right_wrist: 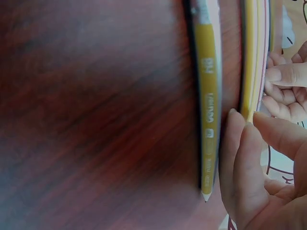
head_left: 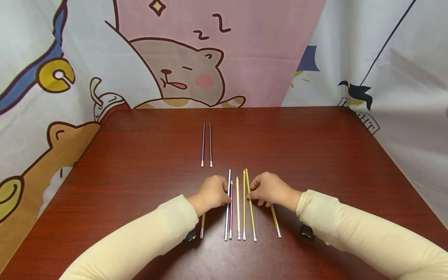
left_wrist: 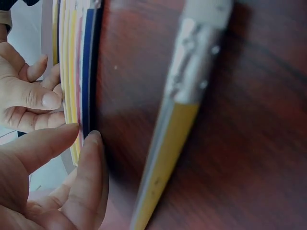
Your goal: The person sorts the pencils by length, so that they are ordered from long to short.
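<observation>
While the two hands bracket it from either side, the row of five pencils (head_left: pixel 239 206) lies lengthwise on the red-brown desk (head_left: pixel 140 175), eraser ends toward the person. Nearest the person, just outside that row, two stray pencils lie half hidden: a yellow pencil (head_left: pixel 202 225) to the row's left, passing under the left wrist, and a yellow striped pencil (head_left: pixel 275 221) to the row's right, under the right hand. The left hand (head_left: pixel 211 192) presses its curled fingertips against the row's leftmost member, a white-and-blue pencil (head_left: pixel 228 202); it seems to be nudging rather than gripping, with nothing enclosed. The right hand (head_left: pixel 267 190) has thumb and fingertips closed in a pinch on the row's rightmost yellow-and-black pencil (head_left: pixel 250 206), as the right wrist view shows. Pushed from both flanks like this, the row looks to be held so the pencils are squeezed side by side and parallel. Beyond the row, well apart, two dark thin pencils (head_left: pixel 206 144) lie parallel. Behind the desk hangs a cartoon cloth backdrop (head_left: pixel 196 58).
</observation>
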Motion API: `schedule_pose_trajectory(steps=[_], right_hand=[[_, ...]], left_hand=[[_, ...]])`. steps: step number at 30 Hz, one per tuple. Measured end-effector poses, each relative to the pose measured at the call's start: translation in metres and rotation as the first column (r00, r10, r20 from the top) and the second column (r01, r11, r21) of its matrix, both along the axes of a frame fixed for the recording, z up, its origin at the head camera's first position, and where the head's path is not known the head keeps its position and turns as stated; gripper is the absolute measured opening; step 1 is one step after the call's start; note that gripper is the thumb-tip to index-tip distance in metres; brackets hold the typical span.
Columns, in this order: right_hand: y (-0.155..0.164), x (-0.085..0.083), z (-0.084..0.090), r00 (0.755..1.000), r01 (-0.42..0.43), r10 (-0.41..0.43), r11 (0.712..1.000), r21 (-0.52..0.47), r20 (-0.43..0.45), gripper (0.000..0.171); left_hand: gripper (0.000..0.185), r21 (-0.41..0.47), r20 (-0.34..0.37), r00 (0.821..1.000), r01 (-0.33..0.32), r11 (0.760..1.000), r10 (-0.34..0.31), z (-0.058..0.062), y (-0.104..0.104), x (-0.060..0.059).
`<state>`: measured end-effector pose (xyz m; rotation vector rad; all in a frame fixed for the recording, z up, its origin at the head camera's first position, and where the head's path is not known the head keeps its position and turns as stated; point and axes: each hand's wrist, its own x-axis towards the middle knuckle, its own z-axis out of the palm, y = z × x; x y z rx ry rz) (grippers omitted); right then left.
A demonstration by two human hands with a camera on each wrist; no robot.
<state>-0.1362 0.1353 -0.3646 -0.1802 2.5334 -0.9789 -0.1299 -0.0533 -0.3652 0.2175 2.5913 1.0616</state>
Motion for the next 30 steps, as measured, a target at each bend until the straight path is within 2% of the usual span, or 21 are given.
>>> schedule_pose_trajectory(steps=[11, 21, 26, 30], right_hand=[[-0.004, -0.004, -0.001, 1.0, -0.018, 0.018, 0.998, 0.058, 0.0, 0.018], [-0.007, -0.008, 0.003, 1.0, -0.018, 0.017, 0.993, 0.116, 0.014, 0.018], [-0.009, -0.01, 0.003, 0.999, -0.034, 0.032, 0.986, 0.162, 0.014, 0.022], [-0.01, -0.013, 0.004, 0.999, -0.053, 0.051, 0.98, 0.192, 0.017, 0.024]], left_hand=[[0.032, 0.012, 0.052, 0.998, -0.025, 1.0, 0.024, -0.002, -0.002, -0.001], [0.034, -0.07, 0.058, 0.998, 0.001, 0.998, 0.003, 0.0, 0.0, -0.003], [0.035, -0.08, 0.065, 0.998, 0.005, 0.997, 0.0, 0.0, 0.0, -0.003], [0.033, -0.094, 0.044, 0.999, 0.018, 0.995, -0.014, 0.0, 0.0, -0.003]])
